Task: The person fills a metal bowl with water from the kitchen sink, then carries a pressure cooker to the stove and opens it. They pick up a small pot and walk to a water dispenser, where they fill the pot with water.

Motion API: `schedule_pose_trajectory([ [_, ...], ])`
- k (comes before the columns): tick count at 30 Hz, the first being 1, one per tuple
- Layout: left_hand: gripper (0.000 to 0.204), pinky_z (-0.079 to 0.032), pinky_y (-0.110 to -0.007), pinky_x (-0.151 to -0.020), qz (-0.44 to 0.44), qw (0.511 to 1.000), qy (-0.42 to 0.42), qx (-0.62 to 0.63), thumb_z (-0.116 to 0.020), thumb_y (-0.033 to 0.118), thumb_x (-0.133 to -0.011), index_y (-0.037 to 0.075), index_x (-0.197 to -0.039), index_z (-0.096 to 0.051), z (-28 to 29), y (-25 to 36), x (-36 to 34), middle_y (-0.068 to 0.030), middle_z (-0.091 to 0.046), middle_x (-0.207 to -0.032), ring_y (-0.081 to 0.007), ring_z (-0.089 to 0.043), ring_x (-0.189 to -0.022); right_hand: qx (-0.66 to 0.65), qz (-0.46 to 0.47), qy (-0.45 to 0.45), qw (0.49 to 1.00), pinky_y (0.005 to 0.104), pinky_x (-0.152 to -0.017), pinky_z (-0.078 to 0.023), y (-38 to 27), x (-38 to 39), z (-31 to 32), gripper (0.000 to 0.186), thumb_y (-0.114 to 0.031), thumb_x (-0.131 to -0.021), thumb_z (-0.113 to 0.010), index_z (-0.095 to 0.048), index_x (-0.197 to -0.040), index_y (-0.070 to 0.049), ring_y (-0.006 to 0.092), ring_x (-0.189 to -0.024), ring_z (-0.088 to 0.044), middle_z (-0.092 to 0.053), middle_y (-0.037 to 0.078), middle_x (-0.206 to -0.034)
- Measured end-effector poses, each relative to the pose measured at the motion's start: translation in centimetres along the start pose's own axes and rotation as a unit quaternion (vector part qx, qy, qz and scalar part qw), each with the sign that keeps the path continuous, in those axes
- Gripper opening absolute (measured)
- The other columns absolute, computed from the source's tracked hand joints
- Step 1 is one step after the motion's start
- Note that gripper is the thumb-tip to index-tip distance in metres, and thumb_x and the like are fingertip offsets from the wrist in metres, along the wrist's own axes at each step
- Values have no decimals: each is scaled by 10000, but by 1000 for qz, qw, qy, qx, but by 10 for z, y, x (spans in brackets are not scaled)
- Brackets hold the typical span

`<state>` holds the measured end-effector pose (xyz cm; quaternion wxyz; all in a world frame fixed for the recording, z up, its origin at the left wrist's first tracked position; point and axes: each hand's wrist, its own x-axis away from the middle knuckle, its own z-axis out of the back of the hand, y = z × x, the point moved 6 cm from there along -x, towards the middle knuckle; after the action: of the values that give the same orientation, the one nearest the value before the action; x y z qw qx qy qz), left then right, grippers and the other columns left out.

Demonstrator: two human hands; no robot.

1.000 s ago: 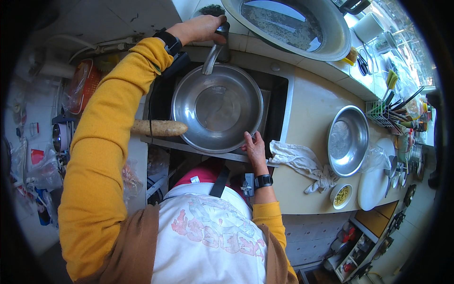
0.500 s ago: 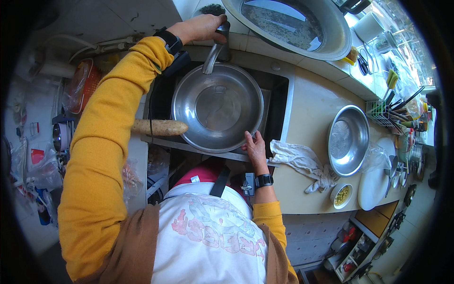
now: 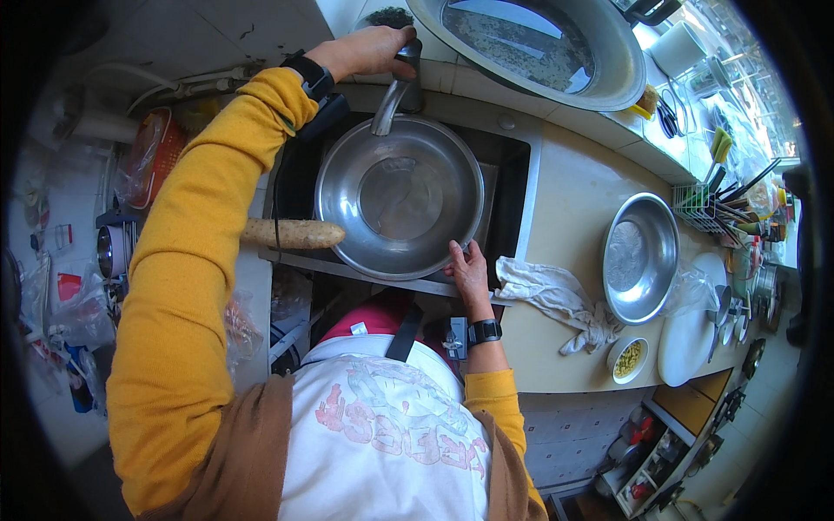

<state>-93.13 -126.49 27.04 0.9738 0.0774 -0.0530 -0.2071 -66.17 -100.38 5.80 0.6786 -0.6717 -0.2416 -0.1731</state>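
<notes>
A round stainless steel basin (image 3: 452, 178) rests over the dark sink (image 3: 506, 187), beneath the faucet (image 3: 388, 108). Its bottom looks wet, but I cannot tell how much water is in it or whether any is running. My left hand (image 3: 369, 52) reaches forward, fingers closed around the top of the faucet by its handle. At the basin's near right rim, my right hand (image 3: 471, 273) grips the edge between thumb and fingers. A long pale brown root, like a yam (image 3: 300, 234), lies across the sink's left edge with its tip close to the basin.
A large metal basin (image 3: 621, 82) stands on the back ledge. Right on the counter are a white cloth (image 3: 543, 286), a smaller metal bowl (image 3: 665, 252), a small bowl of chopped yellow-green food (image 3: 627, 359) and a white oval board (image 3: 680, 347). An orange basket (image 3: 165, 156) sits left.
</notes>
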Motion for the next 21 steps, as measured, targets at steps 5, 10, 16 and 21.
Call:
schedule_pose_trajectory([
  [5, 470, -520, -425, -808, 7, 1000, -4, -3, -730, 237, -848, 1, -1180, -496, 1, 2, 2, -264, -654, -989, -415, -637, -958, -7, 3, 1, 1000, 219, -505, -472, 0, 1, 0, 338, -306, -957, -615, -557, -1119, -15, 74, -555, -546, -604, 31, -765],
  [10, 451, -518, -421, -814, 16, 1000, -1, 13, -712, 205, -863, -1, -1192, -484, 1, 2, 4, -270, -651, -994, -417, -634, -966, -6, 10, 1, 1000, 219, -501, -470, -1, 0, 0, 343, -306, -956, -616, -558, -1123, -11, 74, -552, -549, -605, 30, -750],
  [16, 452, -521, -432, -795, 12, 1000, -1, -10, -715, 215, -859, 9, -1188, -483, 1, 3, 3, -265, -654, -975, -416, -640, -940, -2, 9, 4, 1000, 221, -505, -472, -1, 1, 0, 344, -307, -956, -616, -561, -1120, -10, 77, -554, -552, -613, 33, -762],
  [21, 462, -521, -438, -788, 2, 1000, 5, -9, -727, 250, -849, 13, -1171, -495, 4, 5, 4, -259, -656, -958, -414, -642, -931, 3, 9, 6, 1000, 222, -509, -474, -1, 1, 1, 359, -311, -954, -620, -560, -1131, -4, 77, -547, -550, -616, 35, -771],
])
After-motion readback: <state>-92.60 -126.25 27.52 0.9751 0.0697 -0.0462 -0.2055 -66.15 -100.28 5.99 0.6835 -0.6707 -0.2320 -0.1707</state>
